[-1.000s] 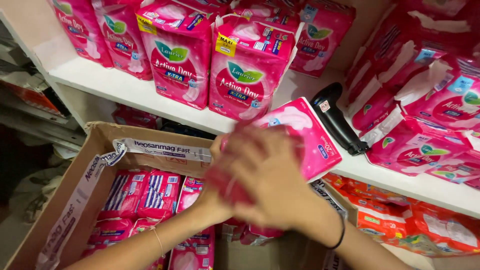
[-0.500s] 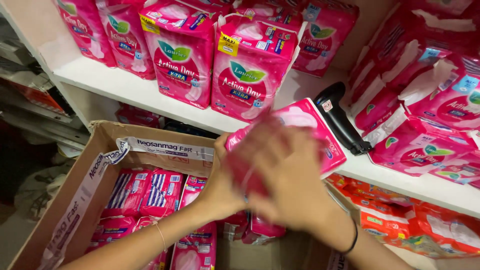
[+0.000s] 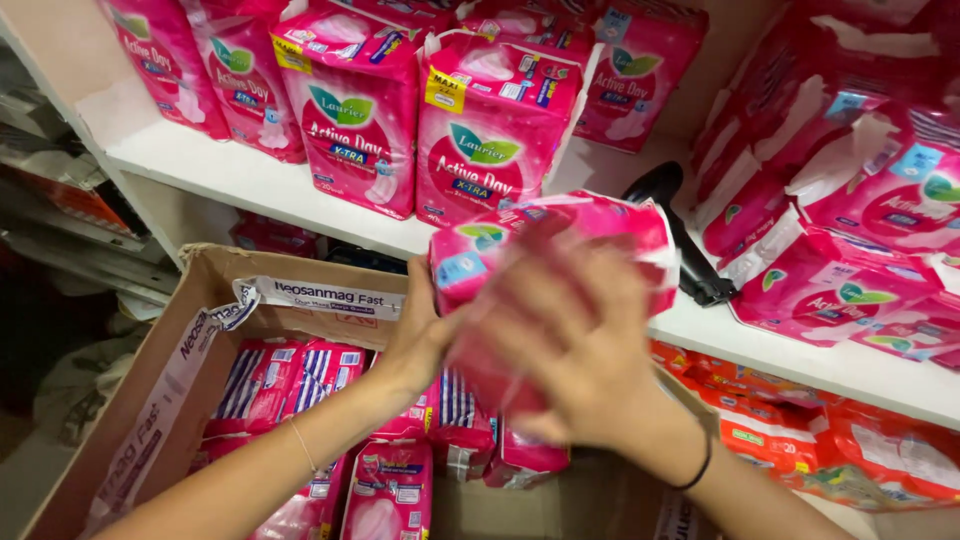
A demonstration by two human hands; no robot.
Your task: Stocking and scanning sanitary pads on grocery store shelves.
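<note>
A long white laminate shelf board [image 3: 230,180] runs diagonally across the view; under its left end stands a white upright panel [image 3: 165,215]; left of that panel sit dim grey metal racks [image 3: 60,230]; below them lies shadowed grey floor [image 3: 30,470]; above the board's far end rises a beige back wall [image 3: 720,90]; lighting is bright and even on the board.

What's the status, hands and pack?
Left hand and right hand both grip a pink pack, blurred, above the open box. White shelf just behind. Black scanner lies on it beside the pack.
</note>
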